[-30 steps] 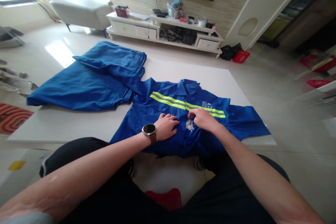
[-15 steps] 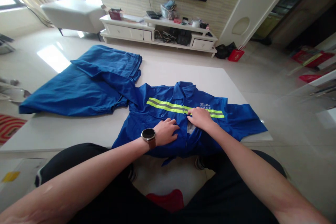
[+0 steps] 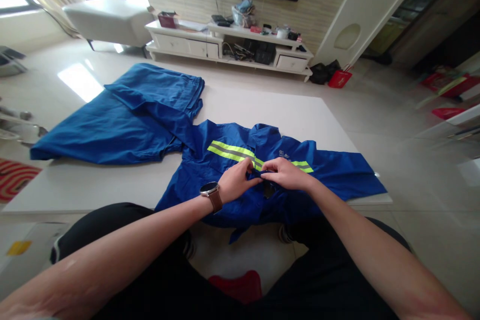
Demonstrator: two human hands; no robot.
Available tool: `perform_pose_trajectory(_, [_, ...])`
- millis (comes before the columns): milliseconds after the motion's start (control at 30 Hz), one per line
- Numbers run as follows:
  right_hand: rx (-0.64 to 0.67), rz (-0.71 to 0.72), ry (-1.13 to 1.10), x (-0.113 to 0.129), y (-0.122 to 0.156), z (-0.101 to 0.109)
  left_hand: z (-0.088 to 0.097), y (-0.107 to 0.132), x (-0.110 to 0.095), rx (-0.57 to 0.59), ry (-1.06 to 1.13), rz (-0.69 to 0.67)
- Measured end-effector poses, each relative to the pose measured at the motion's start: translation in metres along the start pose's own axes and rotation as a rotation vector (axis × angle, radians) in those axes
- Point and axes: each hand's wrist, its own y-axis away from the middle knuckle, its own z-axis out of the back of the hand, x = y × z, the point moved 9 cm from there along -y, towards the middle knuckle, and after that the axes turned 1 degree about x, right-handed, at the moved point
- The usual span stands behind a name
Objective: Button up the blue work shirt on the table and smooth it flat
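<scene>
A blue work jacket (image 3: 225, 195) with a yellow-and-grey reflective stripe (image 3: 232, 151) lies front up on a white table (image 3: 296, 115), its collar at the far side. My left hand (image 3: 236, 180), with a watch (image 3: 211, 194) on the wrist, pinches the jacket's front edge just below the stripe. Right beside it, my right hand (image 3: 285, 174) is closed on the facing edge of the same front opening. The fingertips of both hands nearly meet, and the cloth between them is bunched. Any button there is hidden by the fingers.
Blue trousers (image 3: 112, 130) lie folded on the table's left part, with one jacket sleeve (image 3: 150, 110) across them. Beyond the table stand a low white TV cabinet (image 3: 176, 45) and a grey bench (image 3: 108, 22). A red stool (image 3: 240, 285) shows between my legs.
My left hand has gone from lying spread on the jacket to pinching its front edge. My right hand has closed on the opposite edge, and the cloth has drawn together and rumpled.
</scene>
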Motion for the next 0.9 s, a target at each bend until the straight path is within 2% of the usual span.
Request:
perform_pose_trajectory(233, [0.058,0.008,-0.076,-0.001,-0.001,-0.007,0.0,0.002,-0.008,-0.009,-0.041,-0.076])
perform_pose_trajectory(667, [0.046,-0.015,-0.113,-0.002,-0.002,-0.016,-0.004,0.002,-0.016,0.049,0.06,-0.131])
perform_pose_trajectory(800, [0.0,-0.046,-0.077,-0.004,-0.003,-0.014,-0.004,0.001,-0.014,0.032,0.024,-0.126])
perform_pose_trajectory(900, [-0.093,-0.051,0.056,-0.004,-0.003,-0.004,-0.003,0.0,-0.01,0.011,-0.015,-0.112])
